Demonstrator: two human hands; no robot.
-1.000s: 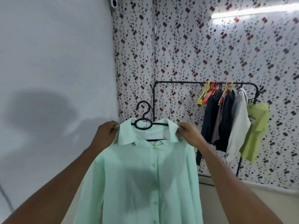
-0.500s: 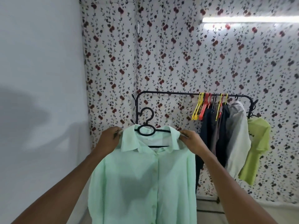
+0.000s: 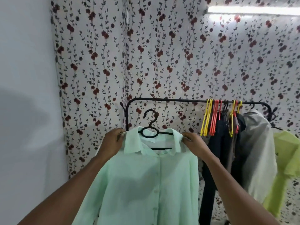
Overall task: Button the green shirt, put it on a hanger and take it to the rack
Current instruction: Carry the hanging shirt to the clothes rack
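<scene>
Hands, left hand [image 3: 112, 142] and right hand [image 3: 194, 142], each pinch a shoulder of the buttoned green shirt [image 3: 146, 184] on a black hanger [image 3: 150, 133], near the rack [image 3: 170, 100].

Floral wallpaper [image 3: 162, 54] meets a plain white wall [image 3: 24, 62]; a tube light [image 3: 253, 10] glows above.

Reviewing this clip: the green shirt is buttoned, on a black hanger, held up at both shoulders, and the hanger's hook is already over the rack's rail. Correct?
Not quite. In the head view the black hanger is not yet on the rack; its hook hangs free below the rail. The rest holds: left hand and right hand hold the buttoned green shirt at its shoulders.
</scene>
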